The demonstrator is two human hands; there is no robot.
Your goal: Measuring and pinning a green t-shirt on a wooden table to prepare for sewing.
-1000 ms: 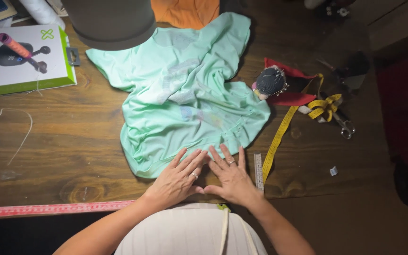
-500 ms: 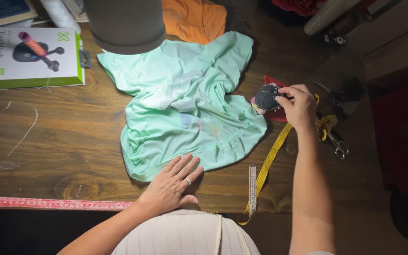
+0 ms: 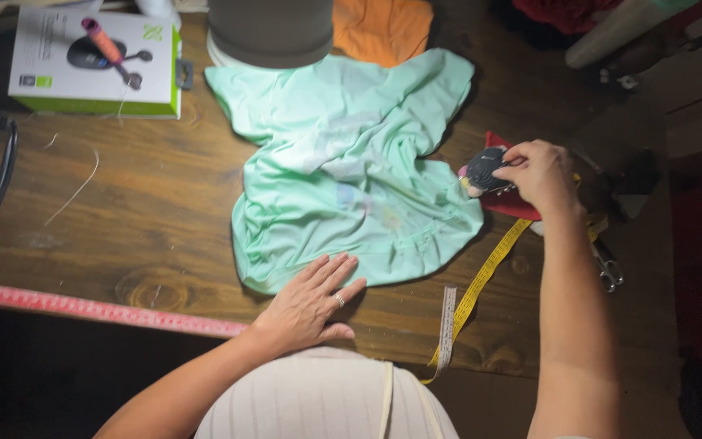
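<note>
Over at the far left a red ruler (image 3: 107, 310) runs along the near edge of the wooden worktop (image 3: 140, 211), with a white and green box (image 3: 95, 61) up at about 11 o'clock and a loose bit of thread (image 3: 75, 191) between them. Moving in, the left hand (image 3: 306, 305) lies flat, fingers (image 3: 331, 272) spread wide and holding nothing, pressing down on the bottom hem of the mint green garment (image 3: 351, 171), which spreads out from the fingers toward 12 o'clock in the middle of the worktop. A grey round base (image 3: 270, 32) and some orange fabric (image 3: 383, 28) sit past its top edge. Off to the right, around 2 o'clock from the garment's hem, the right hand (image 3: 538, 175) has its fingers closed around a small dark pincushion-like thing (image 3: 483, 169), right at the garment's right edge, over a red cloth (image 3: 509, 203). A yellow tape measure (image 3: 481, 284) trails down from there toward 6 o'clock, and scissors (image 3: 608, 272) lie just right of the forearm.
</note>
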